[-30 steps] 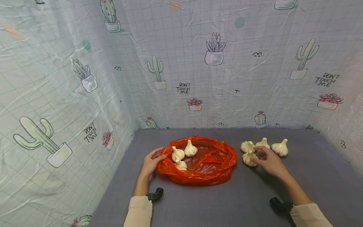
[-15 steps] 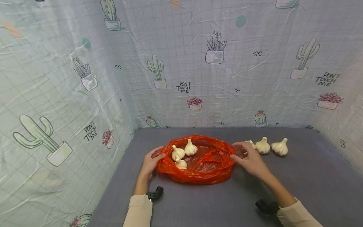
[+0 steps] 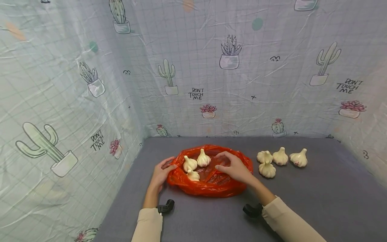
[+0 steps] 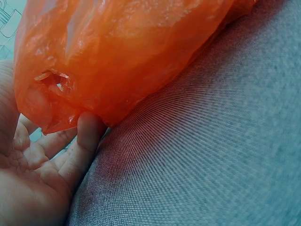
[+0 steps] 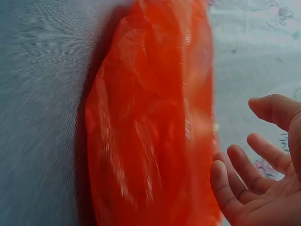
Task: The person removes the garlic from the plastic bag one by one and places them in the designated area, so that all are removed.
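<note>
On the table [image 3: 205, 222] lies the red bag [image 3: 208, 190], its mouth open upward; thin, crinkled plastic, it looks nearly weightless, soft and rather slippery, easy to tear, as a small hole in the left wrist view suggests, so a gentle hold on the gathered rim would suit it best. The left hand [image 3: 159, 174] pinches the bag's left end between thumb and fingers; the right hand [image 3: 236, 166] is over the mouth, fingers spread, holding nothing. Three bulbs [image 3: 189, 164] sit inside toward the left, four loose bulbs [image 3: 267, 170] on the table just right of the bag. They look firm, light and smooth; rounded bellies would roll, so grasp across the belly or by the neck.
</note>
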Demonstrator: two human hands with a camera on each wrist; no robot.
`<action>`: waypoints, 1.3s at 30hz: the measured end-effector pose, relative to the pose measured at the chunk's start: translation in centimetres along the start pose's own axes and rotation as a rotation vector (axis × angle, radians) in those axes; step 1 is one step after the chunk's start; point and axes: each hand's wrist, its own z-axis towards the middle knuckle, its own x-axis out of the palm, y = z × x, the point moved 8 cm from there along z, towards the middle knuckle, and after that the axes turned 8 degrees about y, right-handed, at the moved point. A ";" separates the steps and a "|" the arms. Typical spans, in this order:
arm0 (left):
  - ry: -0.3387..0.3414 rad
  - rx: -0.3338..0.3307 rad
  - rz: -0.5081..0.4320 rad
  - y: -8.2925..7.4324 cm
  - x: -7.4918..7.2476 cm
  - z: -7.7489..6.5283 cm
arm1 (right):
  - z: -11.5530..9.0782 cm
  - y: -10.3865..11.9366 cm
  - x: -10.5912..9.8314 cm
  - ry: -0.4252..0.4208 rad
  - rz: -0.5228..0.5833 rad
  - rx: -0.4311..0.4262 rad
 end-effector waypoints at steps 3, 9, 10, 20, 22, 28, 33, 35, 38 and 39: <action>0.003 0.000 -0.003 0.1 0.0 0.0 | 1.4 -0.3 1.0 0.000 0.032 0.030; -0.004 -0.003 0.009 0.1 0.0 0.0 | 3.7 -0.9 2.1 -0.003 0.084 0.066; -0.005 -0.004 0.013 0.1 0.0 0.0 | 4.1 -0.9 2.2 -0.001 0.084 0.067; -0.009 -0.010 0.019 -0.3 0.1 -0.4 | 6.0 -1.7 3.2 0.004 0.006 0.098; -0.010 -0.009 0.019 -0.3 0.1 -0.4 | 6.3 -2.0 3.4 0.005 -0.007 0.104; -0.013 -0.003 0.007 0.0 0.0 0.0 | 6.7 -2.4 3.7 0.006 -0.038 0.127; -0.012 0.001 -0.004 -0.1 0.0 -0.1 | 7.1 -2.7 3.8 -0.004 -0.035 0.126; -0.008 0.003 -0.011 -0.2 0.0 -0.1 | 7.2 -2.8 3.9 -0.003 -0.035 0.129; -0.007 0.003 -0.015 -0.2 0.1 -0.2 | 7.4 -3.0 4.0 0.003 -0.036 0.144; -0.007 0.004 -0.011 -0.2 0.1 -0.2 | 7.4 -3.0 4.1 0.005 -0.037 0.149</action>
